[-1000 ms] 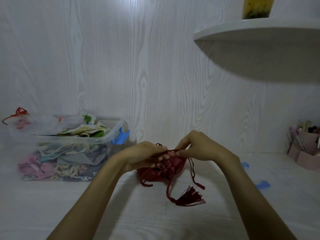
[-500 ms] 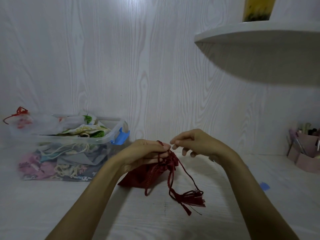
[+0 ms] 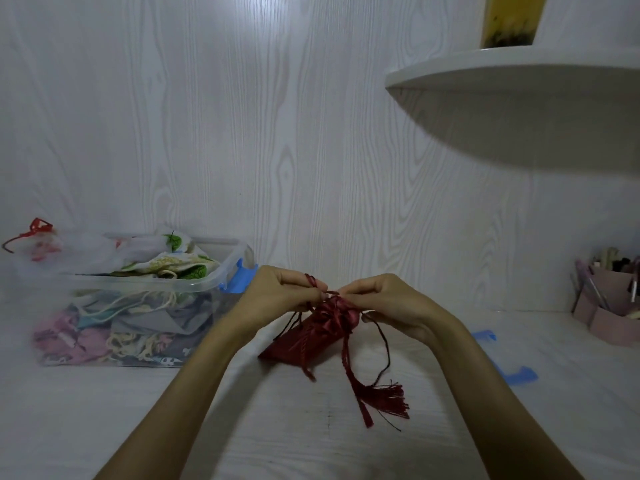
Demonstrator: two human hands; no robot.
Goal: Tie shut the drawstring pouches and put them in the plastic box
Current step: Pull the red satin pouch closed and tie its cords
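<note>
two hands working dark red pouch (image 3: 308, 337) on white table (image 3: 311, 441): left hand (image 3: 277, 299) pinching looped cord (image 3: 310, 282), right hand (image 3: 388, 303) gripping gathered neck. advice: keeping neck bunched while cinching knot snug. plastic box (image 3: 194, 285) waiting just left.

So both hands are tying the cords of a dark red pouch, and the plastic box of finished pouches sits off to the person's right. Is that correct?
Not quite. The head view shows the box on the person's left, not the right. The rest holds: the left hand and right hand are both working the cords at the neck of the dark red pouch.
</note>
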